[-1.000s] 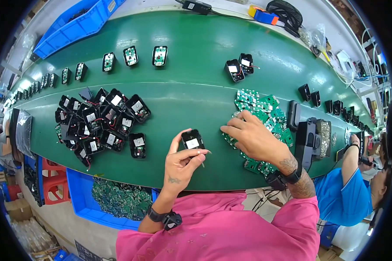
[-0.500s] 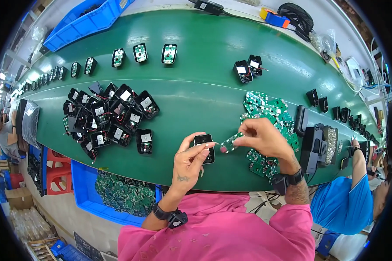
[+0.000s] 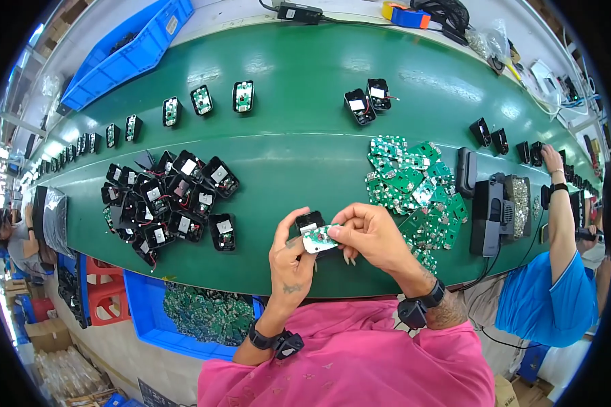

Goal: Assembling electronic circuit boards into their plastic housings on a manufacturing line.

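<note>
1. The circuit board [image 3: 317, 240] is over the lower part of the black housing [image 3: 310, 220], in front of the person near the table's close edge.
2. Half a second ago the board was to the right of the housing; now it overlaps it, so both parts appear to be handled together. Whether they touch, I cannot tell.
3. The board's long axis runs roughly left to right, its right end slightly higher in view; the housing's runs away from the person, open side up.
4. The right hand [image 3: 368, 236] pinches the board's right end between thumb and forefinger.
5. The left hand [image 3: 292, 261] has its fingers closed around the housing's left side.
6. Farther out on the green table [image 3: 285, 163], loose boards [image 3: 414, 183] are heaped to the right, and more housings [image 3: 155, 193] to the left.
</note>
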Demonstrator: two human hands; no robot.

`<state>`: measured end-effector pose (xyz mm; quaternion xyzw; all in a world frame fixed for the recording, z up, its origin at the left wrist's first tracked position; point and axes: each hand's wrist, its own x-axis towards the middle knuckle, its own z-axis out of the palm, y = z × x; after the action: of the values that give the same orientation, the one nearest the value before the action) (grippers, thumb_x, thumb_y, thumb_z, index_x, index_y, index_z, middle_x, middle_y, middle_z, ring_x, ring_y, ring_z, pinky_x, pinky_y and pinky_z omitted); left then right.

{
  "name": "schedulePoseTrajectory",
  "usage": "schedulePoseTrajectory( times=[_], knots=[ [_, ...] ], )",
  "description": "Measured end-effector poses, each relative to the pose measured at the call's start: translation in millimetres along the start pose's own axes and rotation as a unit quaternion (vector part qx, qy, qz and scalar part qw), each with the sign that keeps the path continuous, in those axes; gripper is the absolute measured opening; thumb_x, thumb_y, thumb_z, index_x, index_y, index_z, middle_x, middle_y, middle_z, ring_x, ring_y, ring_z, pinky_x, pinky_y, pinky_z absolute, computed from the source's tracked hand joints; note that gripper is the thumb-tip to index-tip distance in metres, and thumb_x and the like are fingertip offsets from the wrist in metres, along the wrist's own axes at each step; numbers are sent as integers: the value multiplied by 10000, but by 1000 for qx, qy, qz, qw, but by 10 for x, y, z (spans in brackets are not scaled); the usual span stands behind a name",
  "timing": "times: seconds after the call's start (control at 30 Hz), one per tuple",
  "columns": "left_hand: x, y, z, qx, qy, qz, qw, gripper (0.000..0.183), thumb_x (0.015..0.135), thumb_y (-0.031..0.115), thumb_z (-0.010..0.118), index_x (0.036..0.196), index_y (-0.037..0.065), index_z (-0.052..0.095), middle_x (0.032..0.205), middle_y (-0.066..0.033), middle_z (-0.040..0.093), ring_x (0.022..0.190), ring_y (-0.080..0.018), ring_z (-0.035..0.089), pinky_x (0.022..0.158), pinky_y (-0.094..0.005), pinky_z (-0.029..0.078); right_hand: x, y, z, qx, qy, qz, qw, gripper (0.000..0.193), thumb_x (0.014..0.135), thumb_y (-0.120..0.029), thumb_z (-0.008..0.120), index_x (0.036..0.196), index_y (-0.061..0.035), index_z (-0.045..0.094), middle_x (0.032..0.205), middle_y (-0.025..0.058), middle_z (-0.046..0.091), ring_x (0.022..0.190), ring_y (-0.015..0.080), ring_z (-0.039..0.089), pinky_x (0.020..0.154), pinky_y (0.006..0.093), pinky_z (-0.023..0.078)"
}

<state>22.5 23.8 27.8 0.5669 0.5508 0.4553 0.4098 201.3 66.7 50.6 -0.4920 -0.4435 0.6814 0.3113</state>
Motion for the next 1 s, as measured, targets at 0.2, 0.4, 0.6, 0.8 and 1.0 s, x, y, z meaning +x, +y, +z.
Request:
schedulePoseTrajectory(
  times=[0.2, 0.4, 0.6, 0.8, 1.0],
  knots=[
    [-14, 11, 30, -166, -62, -17, 984, 700, 887, -41, 623, 1512, 6, 311, 1428, -149, 476, 1143, -164, 587, 859, -268, 551, -48, 154, 86, 29, 42, -61, 997, 273, 922, -91, 713, 1090, 17, 526, 664, -2, 612, 522, 48, 556, 460, 198, 416],
    [21, 19, -18, -248, -70, -87, 962, 600, 923, -39, 598, 1479, -7, 372, 1365, -116, 504, 1106, -136, 594, 880, -264, 543, -134, 113, 106, -240, 96, -156, 953, 222, 863, -102, 751, 1021, -17, 621, 875, 64, 642, 709, 135, 609, 596, 291, 479],
    [19, 78, 42, -275, -52, -95, 955, 544, 920, -65, 596, 1441, -23, 447, 1296, -112, 558, 1118, -131, 588, 906, -263, 535, -153, 200, 176, -189, 118, -283, 933, 184, 836, -92, 734, 1017, -84, 763, 1271, 113, 559, 1154, 227, 490, 926, 346, 447],
    [-23, 13, 108, -276, -53, -102, 954, 528, 924, -86, 588, 1431, -26, 452, 1296, -119, 564, 1137, -152, 589, 934, -281, 525, -121, 308, 278, -165, 121, -291, 935, 181, 863, -84, 702, 1034, -78, 762, 1273, 109, 561, 1153, 213, 491, 914, 331, 459],
    [-69, 99, 132, -274, 22, -75, 958, 498, 925, -98, 588, 1404, -23, 474, 1328, -128, 554, 1138, -174, 600, 936, -288, 523, -214, 307, 373, -255, 257, -364, 858, 42, 866, -52, 703, 900, -28, 710, 975, 101, 600, 906, 243, 561, 717, 350, 461]
  ],
)
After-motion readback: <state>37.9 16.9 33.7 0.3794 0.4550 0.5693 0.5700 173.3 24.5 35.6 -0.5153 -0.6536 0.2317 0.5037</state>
